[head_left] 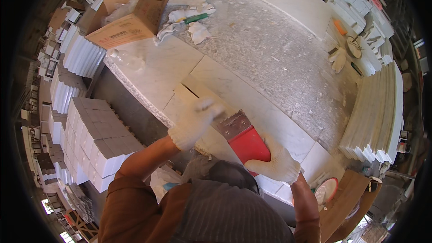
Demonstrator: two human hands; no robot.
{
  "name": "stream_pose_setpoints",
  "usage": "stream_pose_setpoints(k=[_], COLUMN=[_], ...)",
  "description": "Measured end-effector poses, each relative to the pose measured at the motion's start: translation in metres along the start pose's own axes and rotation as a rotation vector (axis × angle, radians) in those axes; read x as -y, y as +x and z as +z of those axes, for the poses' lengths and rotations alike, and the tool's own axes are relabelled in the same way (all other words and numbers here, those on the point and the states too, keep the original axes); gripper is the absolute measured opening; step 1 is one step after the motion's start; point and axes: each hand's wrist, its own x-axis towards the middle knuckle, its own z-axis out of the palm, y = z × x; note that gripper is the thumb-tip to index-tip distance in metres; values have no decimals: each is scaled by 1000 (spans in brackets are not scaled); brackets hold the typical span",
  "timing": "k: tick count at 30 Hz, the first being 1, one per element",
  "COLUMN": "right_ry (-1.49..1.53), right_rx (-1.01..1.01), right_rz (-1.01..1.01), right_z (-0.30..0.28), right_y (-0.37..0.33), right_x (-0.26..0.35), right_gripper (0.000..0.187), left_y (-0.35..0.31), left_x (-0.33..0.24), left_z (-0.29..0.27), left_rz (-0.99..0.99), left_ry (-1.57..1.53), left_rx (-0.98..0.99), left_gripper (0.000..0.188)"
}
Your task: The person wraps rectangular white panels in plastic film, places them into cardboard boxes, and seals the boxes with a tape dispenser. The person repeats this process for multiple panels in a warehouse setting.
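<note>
My right hand, in a white knit glove, is wrapped round a red scraper. Its wide metal blade has a toothed edge, which points away from me to the upper left. My left hand, gloved the same way, is over a beige strip with a dark slot near its far end. The left fingers look partly curled but are blurred, and I cannot tell whether they grip anything. The strip lies slanted across white, grey-veined slabs. The scraper's blade overlaps the strip, though contact is unclear.
A cardboard box stands at the far left, near a clear plastic bottle. Gloves and a green-handled tool lie beyond. Stacked pale strips border the right; stacked blocks fill the left. A red-rimmed bucket is near right.
</note>
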Motion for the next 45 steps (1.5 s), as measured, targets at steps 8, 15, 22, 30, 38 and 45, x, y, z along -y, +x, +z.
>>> stream_pose_setpoints(k=[8, 15, 22, 30, 38, 45], right_ry=[-35, -74, -79, -104, -26, -40], right_rx=[-18, -78, -56, -10, -21, 7], right_rz=[-96, 24, -26, 83, 6, -34], right_z=[9, 15, 14, 7, 11, 9], right_y=[20, 25, 31, 27, 25, 26], right_x=[-13, 23, 6, 18, 13, 8], right_gripper=[52, 53, 44, 58, 50, 60], left_y=[90, 140, 157, 121, 83, 45], left_x=[33, 124, 176, 137, 123, 33], left_z=[-165, -152, -165, -130, -147, -134], left_rz=[142, -100, 14, 250, -50, 703], left_ry=[-51, 43, 225, 139, 799, 1471], left_rx=[-346, -189, -27, -18, 284, -90], left_gripper=[23, 29, 46, 65, 77, 112])
